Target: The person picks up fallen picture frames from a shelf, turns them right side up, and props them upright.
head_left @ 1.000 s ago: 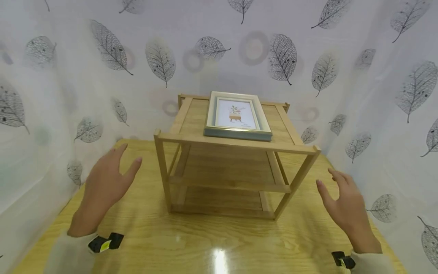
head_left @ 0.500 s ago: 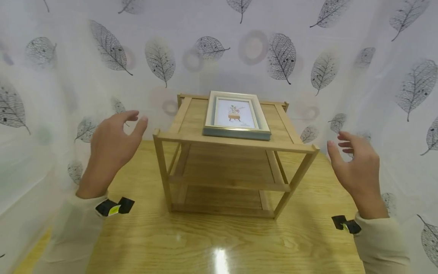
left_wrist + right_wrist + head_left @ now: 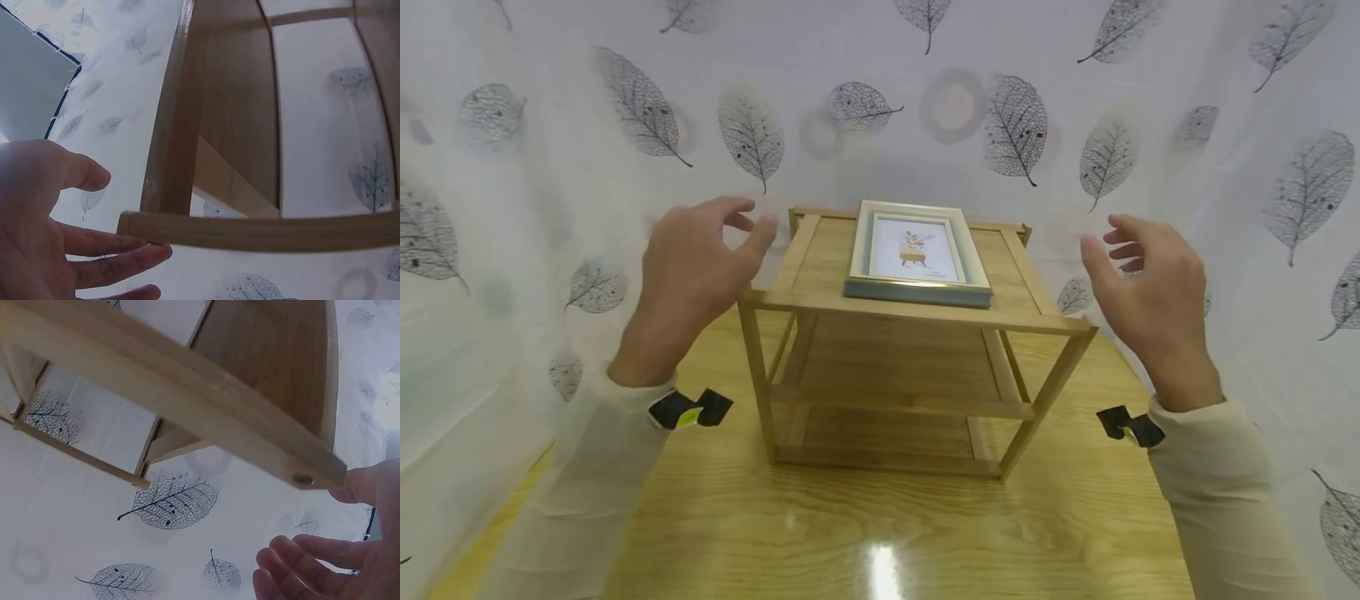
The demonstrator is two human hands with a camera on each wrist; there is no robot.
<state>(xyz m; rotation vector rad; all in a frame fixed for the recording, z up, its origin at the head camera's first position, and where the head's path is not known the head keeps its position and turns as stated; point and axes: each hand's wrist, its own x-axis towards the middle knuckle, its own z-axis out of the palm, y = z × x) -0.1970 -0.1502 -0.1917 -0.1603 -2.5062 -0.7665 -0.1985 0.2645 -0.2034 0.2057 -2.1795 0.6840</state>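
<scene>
A small three-tier wooden shelf (image 3: pixel 880 310) stands upright on the table. Lying face up on its top board is a picture frame (image 3: pixel 859 275), cream and blue with a gold edge, around a print of a plant in a pot. My left hand (image 3: pixel 696 271) hovers by the front left corner, fingers slightly bent and thumb apart. In the left wrist view its fingertips (image 3: pixel 156 251) overlap the end of a post; whether they touch is unclear. Beyond the front right corner, my right hand (image 3: pixel 1157 304) is raised with loosely bent fingers and holds nothing.
The yellow wood-grain table (image 3: pixel 820 533) reflects a bright light near its front edge. A whitish curtain (image 3: pixel 880 175) with a leaf pattern hangs behind the shelf and along both sides.
Both hands have risen from low at the sides to about the height of the top board, and have come inward closer to the shelf. The shelf and picture frame have stayed put.
</scene>
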